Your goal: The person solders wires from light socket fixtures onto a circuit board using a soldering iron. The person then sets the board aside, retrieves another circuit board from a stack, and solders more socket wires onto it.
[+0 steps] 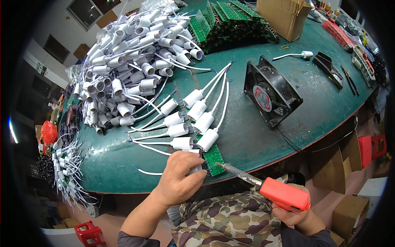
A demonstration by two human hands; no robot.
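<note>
My left hand [179,179] is closed around a white cylindrical housing [196,169], mostly hidden by my fingers, at the near end of a green circuit board strip [214,159]. A white cable [149,173] runs out to the left from behind that hand. In my right hand [293,215] is a red-handled soldering iron [284,194], its metal tip at the board's right edge. Several white cylinders [207,140] with cables fan out along both sides of the strip, their open ends toward it.
A big heap of white cylinders with cables [135,70] covers the table's left [111,160]. Stacked green boards [230,20] and a cardboard box [284,18] stand at the back. A black fan [271,92], a black tray [328,69] and tweezers [349,80] lie on the right.
</note>
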